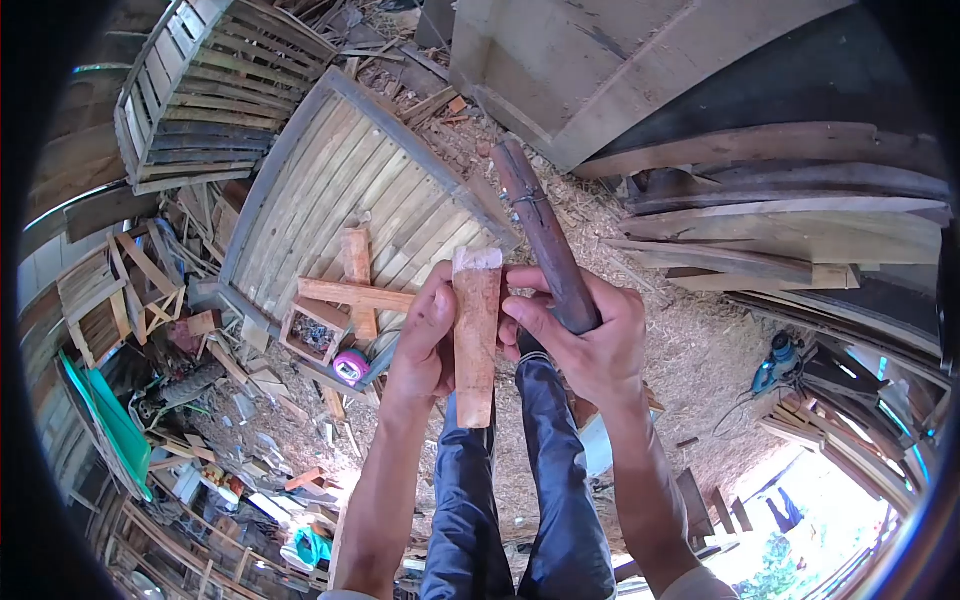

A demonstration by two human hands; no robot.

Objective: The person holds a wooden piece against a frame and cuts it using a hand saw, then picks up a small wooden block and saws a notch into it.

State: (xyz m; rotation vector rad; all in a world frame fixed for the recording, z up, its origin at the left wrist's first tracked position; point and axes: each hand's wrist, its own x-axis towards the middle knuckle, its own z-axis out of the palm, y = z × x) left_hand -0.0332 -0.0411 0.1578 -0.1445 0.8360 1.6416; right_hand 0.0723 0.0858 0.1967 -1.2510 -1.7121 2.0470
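Note:
A tapered, reddish-brown wood block (pixel 475 345) with a pale sawn end is held up before me, over my legs. My left hand (pixel 428 325) grips its left side, thumb in front and fingers behind. The fingertips of my right hand (pixel 595 345) touch the block's right side. A dark round wooden stick (pixel 548 235), with wire tied near its far end, is held in that same right hand, tilted up and to the left. Beyond my left hand, two wood pieces lie crossed, the upper a flat strip (pixel 355 295), on a slatted wooden panel (pixel 330 190).
On the panel's near edge are a small wooden box (pixel 315 333) of nails or screws and a pink tape measure (pixel 350 367). Planks (pixel 780 230) are stacked at right, near a blue power tool (pixel 778 362). Sawdust and offcuts cover the floor (pixel 690 400).

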